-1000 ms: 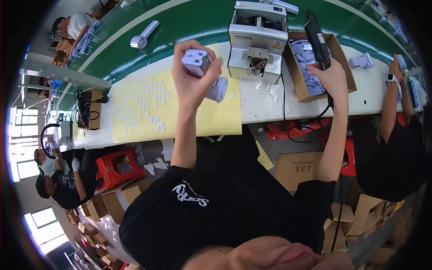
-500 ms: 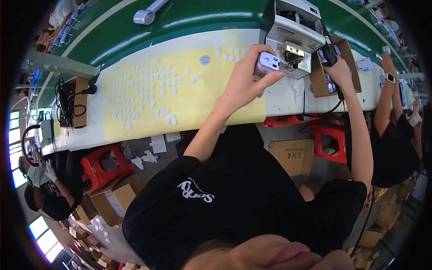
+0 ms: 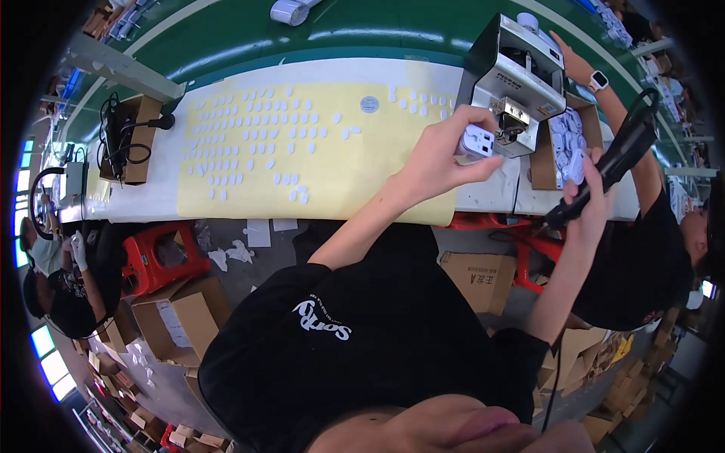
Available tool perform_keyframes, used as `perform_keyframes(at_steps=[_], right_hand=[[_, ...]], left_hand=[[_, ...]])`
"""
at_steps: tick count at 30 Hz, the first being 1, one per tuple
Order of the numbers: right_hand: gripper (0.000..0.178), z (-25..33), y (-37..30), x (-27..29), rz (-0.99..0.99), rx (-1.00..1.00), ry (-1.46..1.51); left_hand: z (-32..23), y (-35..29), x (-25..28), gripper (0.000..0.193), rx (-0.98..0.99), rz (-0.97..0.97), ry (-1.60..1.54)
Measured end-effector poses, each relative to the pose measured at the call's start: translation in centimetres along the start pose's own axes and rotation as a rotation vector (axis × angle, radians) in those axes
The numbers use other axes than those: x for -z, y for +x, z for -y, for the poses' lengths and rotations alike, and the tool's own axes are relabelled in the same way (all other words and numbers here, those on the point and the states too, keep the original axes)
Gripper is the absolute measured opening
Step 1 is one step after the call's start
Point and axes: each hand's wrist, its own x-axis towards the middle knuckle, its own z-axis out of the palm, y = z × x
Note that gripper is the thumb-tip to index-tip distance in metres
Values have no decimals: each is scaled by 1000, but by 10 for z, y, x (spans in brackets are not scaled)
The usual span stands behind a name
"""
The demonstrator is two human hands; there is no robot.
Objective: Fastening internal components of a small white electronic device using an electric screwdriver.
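- The left hand [image 3: 445, 155] grasps a small white device [image 3: 476, 141], fingers over its top and thumb beneath; the device is just beside the front of the boxy metal machine [image 3: 521, 75], and whether they touch I cannot tell.
- The right hand [image 3: 591, 202] grips a long black tool [image 3: 621, 162], tilted, in front of the desk's near edge; a white part [image 3: 575, 166] shows by its fingertips, but whether it is pinched I cannot tell.
- An open cardboard box [image 3: 542, 166] of white parts stands right of the machine, leaving only a narrow gap between them.
- A co-worker's hand [image 3: 572, 62] reaches in beside the machine's back corner, the forearm passing behind the tool and narrowing the room on that side.
- Left of the left hand, a wide strip of yellow sheet [image 3: 362, 174] gives room to move before the rows of small white pieces [image 3: 273, 164].
- The sheet's lower edge runs along the near edge of the desk [image 3: 162, 204].
- A carton of black cables [image 3: 142, 140] bounds the sheet's left side, a little apart.
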Motion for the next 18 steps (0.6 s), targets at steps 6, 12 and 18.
perform_keyframes(at_steps=[6, 12, 18], right_hand=[[17, -21, -28, -61, 129, 134, 82], [13, -32, -29, -64, 208, 33, -81], [16, -30, -27, -67, 259, -55, -103]], left_hand=[[-6, 6, -13, 57, -360, 80, 353], [-5, 11, 1, 51, -393, 121, 421], [2, 8, 2, 39, -352, 112, 371]])
